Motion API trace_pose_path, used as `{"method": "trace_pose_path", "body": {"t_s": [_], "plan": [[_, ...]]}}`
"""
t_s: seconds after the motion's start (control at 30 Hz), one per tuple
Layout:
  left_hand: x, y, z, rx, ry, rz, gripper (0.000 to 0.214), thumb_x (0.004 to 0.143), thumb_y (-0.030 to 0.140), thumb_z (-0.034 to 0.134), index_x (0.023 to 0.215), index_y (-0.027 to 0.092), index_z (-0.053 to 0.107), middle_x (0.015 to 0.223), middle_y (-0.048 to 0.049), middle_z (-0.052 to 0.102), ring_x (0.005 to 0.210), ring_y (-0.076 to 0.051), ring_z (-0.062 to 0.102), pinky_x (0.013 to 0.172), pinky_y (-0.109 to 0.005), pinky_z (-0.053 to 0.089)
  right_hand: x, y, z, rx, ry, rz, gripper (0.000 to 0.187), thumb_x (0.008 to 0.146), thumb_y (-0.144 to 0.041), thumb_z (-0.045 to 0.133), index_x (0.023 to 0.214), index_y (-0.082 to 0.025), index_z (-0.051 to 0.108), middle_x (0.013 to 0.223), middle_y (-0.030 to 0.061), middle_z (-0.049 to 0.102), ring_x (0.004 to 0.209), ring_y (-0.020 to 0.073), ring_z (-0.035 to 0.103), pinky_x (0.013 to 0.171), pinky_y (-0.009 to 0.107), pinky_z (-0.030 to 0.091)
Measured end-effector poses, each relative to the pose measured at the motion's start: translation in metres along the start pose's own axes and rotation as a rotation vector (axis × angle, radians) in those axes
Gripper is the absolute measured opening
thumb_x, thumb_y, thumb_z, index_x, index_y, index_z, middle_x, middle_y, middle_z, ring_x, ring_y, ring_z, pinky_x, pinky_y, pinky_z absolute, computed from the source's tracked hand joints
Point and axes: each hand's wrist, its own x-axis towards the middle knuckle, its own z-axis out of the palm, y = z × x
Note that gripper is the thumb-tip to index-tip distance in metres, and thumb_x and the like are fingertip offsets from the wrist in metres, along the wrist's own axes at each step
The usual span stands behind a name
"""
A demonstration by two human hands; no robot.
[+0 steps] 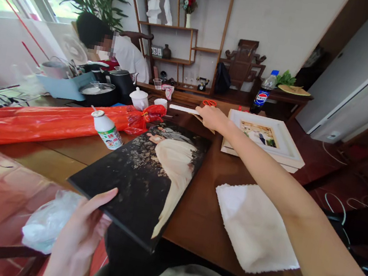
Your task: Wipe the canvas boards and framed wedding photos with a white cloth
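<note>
Panel [137,182] runs lengthwise away; white bar [182,109] points left.

Cloth [255,232] on table [193,222], right of picture [141,180]

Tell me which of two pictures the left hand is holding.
The dark picture with the pale gown: the left hand holds its near edge. The other picture has a white frame.

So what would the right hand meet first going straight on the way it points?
Probably the white cup, just beyond the tip of the slim white item in the right hand. Depth is hard to judge, so it could pass above or beside the cup.
</note>
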Motion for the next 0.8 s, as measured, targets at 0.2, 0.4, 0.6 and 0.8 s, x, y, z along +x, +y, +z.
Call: {"method": "trace_pose_path", "body": {"t_s": [0.2, 0.4, 0.6, 0.8], "plan": [[0.014, 0.009, 0.056, -0.126, -0.127, -0.154, 0.015, 0.06, 0.004, 0.07, 0.074, 0.011, 0.068, 0.072, -0.0011, 0.069, 0.055, -0.01, 0.063, 0.049, -0.016, 0.054, -0.003, 0.008, -0.025, -0.013, 0.077, 0.021, 0.035, 0.085, -0.003, 0.041, 0.118, -0.009, 0.052, 0.112, 0.0196, 0.066, 0.103, 0.0299, 0.062, 0.08, 0.038, 0.046], [0.04, 0.002, 0.087, -0.109, -0.224, -0.167, 0.014, 0.063, 0.003, 0.071, 0.068, 0.013, 0.062, 0.065, 0.0013, 0.065, 0.05, -0.007, 0.058, 0.05, -0.017, 0.052, -0.029, 0.017, -0.057, -0.07, 0.128, -0.003, 0.039, 0.082, -0.001, 0.042, 0.119, -0.01, 0.049, 0.112, 0.0166, 0.066, 0.099, 0.0297, 0.062, 0.079, 0.039, 0.044], [0.058, -0.013, 0.119, -0.181, -0.371, -0.266, 0.02, 0.068, 0.002, 0.072, 0.078, 0.017, 0.063, 0.075, 0.0012, 0.069, 0.059, -0.009, 0.063, 0.06, -0.02, 0.055, -0.058, 0.0, -0.059, -0.08, 0.21, -0.142, 0.045, 0.084, 0.003, 0.034, 0.127, -0.006, 0.047, 0.13, 0.0191, 0.059, 0.109, 0.0286, 0.06, 0.08, 0.038, 0.047], [0.067, -0.016, 0.159, -0.225, -0.434, -0.341, 0.018, 0.071, 0.004, 0.074, 0.082, 0.015, 0.065, 0.077, -0.0001, 0.068, 0.062, -0.01, 0.063, 0.067, -0.023, 0.058, -0.059, -0.013, -0.037, -0.114, 0.283, -0.255, 0.044, 0.091, -0.001, 0.029, 0.131, -0.003, 0.047, 0.139, 0.0232, 0.051, 0.118, 0.0312, 0.056, 0.084, 0.044, 0.051]]}}
